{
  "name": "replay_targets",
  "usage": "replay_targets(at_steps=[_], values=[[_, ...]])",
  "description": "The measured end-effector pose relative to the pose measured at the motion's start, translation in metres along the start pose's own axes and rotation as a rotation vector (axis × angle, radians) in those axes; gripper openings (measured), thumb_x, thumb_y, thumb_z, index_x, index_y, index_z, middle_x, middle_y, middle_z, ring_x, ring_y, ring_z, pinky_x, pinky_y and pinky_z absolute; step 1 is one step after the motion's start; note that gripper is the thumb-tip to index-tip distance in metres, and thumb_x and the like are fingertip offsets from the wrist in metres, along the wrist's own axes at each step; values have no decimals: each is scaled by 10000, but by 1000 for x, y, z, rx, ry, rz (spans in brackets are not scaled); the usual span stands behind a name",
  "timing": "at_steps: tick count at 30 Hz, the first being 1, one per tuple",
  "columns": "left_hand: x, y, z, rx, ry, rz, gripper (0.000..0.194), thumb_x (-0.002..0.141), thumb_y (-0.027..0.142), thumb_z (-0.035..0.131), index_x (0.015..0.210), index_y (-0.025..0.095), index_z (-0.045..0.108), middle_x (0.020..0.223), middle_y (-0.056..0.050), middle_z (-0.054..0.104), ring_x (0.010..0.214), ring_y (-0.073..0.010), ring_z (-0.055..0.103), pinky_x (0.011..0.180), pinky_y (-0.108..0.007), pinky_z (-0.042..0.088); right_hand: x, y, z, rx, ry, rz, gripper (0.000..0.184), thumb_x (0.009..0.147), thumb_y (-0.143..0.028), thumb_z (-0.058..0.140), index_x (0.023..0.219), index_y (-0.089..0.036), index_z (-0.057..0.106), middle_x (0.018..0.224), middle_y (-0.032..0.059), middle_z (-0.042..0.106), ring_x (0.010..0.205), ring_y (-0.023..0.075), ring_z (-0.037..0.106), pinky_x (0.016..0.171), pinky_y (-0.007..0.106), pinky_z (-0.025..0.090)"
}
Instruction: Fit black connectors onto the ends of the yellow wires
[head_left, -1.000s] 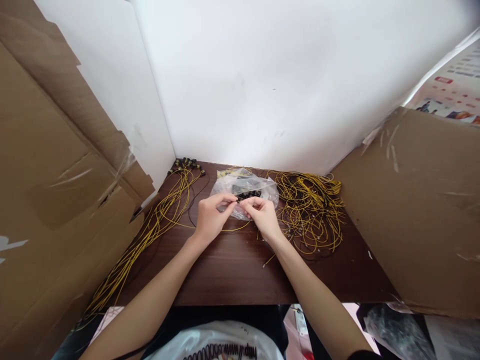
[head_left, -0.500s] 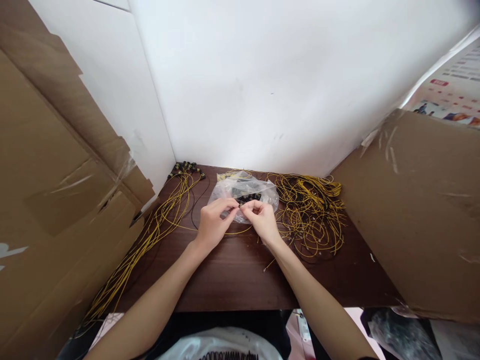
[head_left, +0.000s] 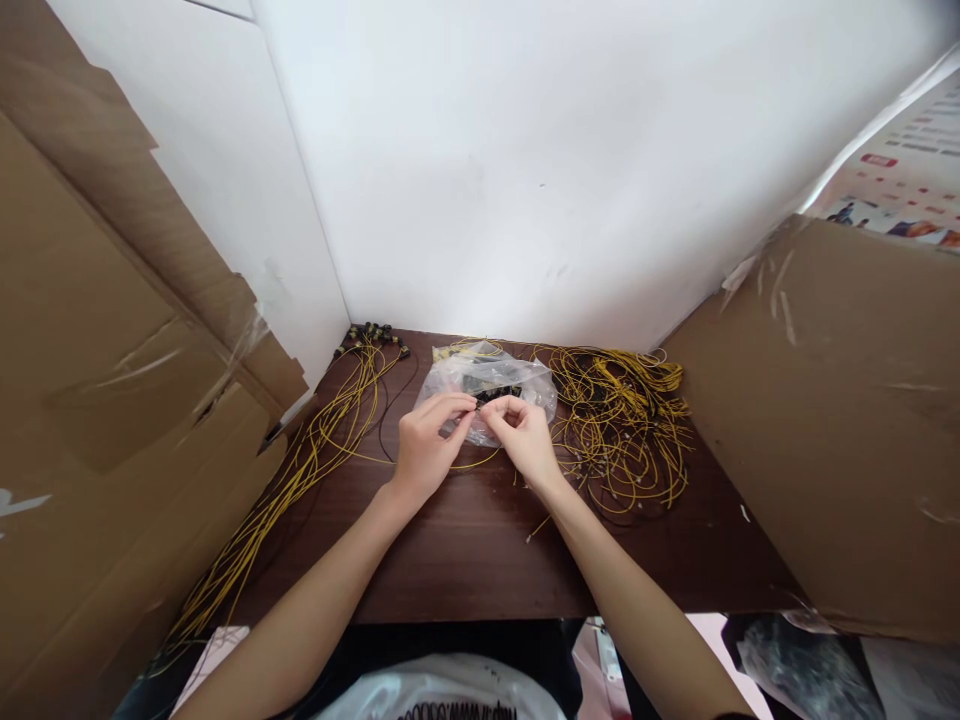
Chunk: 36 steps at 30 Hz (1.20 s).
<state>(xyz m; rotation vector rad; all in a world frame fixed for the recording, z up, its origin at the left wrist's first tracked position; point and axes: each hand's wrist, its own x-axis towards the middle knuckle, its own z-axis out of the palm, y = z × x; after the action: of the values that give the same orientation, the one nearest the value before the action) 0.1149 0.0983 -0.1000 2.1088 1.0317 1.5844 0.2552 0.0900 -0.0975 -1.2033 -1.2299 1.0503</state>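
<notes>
My left hand (head_left: 431,437) and my right hand (head_left: 523,432) meet nearly fingertip to fingertip, both in a pinch. Between them is a tiny dark piece, too small to name. A thin yellow wire (head_left: 472,466) comes from the left, passes behind my left wrist and curves up behind my right hand; its end is hidden. Just beyond my fingers lies a crumpled clear plastic bag (head_left: 536,380) with small black and yellow parts (head_left: 495,390) in it.
On the brown table (head_left: 465,560), a tangle of yellow wires (head_left: 622,420) spreads at right. Yellow wires with black connectors (head_left: 371,335) trail along the left side. Cardboard walls (head_left: 135,400) stand on both sides, and a white panel (head_left: 510,180) closes the back.
Almost nothing differs. My hands keep the same pinch over the bag, with only a tiny shift of fingers; the whole view has moved slightly.
</notes>
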Motion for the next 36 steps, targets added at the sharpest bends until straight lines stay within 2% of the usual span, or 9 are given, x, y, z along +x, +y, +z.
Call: replay_targets(at_steps=[5,10,13,17,22,26,31,36], values=[[-1,-1,0,-5,3,-16,126,806,148,561,848,184,674,906,-63,700,849,-170,660,774,-294,540,0,-1,-1,-17,-17,-15,173,703,-329,642,735,-160,623,625,-5,591,529,108,490,528,239,386],[-3,2,0,-34,-16,-61,130,795,186,597,899,187,674,909,-60,693,749,-148,655,723,-273,546,-1,-1,-2,-82,10,-47,171,722,-327,627,736,-156,628,651,13,610,553,119,514,542,246,406],[-2,3,1,-184,-9,-183,131,769,226,634,885,180,672,896,-60,697,749,-155,663,726,-277,559,-2,-2,-2,-144,31,-88,161,736,-320,608,730,-160,627,642,13,616,540,120,509,527,245,400],[0,-1,4,-444,-9,-397,186,722,245,675,884,155,662,907,-78,699,829,-180,671,774,-300,564,-4,-7,-3,-275,34,-216,138,766,-291,574,724,-170,627,645,11,610,548,122,501,526,244,384],[2,-1,5,-625,-39,-555,215,650,218,729,842,152,656,876,-71,700,819,-175,668,809,-321,554,-6,-12,-4,-422,52,-345,107,778,-207,534,692,-182,592,657,7,575,572,125,486,558,253,379],[1,0,5,-698,-51,-645,226,617,187,745,817,150,646,829,-50,693,816,-162,662,816,-309,541,-8,-10,-4,-525,61,-432,111,790,-176,508,684,-187,542,659,4,529,586,126,465,578,257,365],[-1,-2,8,-751,-6,-701,230,584,162,759,776,153,632,799,-29,679,780,-139,649,782,-276,533,-10,-5,-2,-589,58,-521,131,847,-203,469,735,-192,536,700,20,527,631,140,475,615,264,366],[-1,-5,6,-785,29,-724,252,556,132,771,762,151,629,758,-14,666,752,-131,641,757,-263,529,-10,-6,-2,-613,-14,-575,148,887,-214,447,793,-183,557,748,44,560,677,151,506,643,266,387]])
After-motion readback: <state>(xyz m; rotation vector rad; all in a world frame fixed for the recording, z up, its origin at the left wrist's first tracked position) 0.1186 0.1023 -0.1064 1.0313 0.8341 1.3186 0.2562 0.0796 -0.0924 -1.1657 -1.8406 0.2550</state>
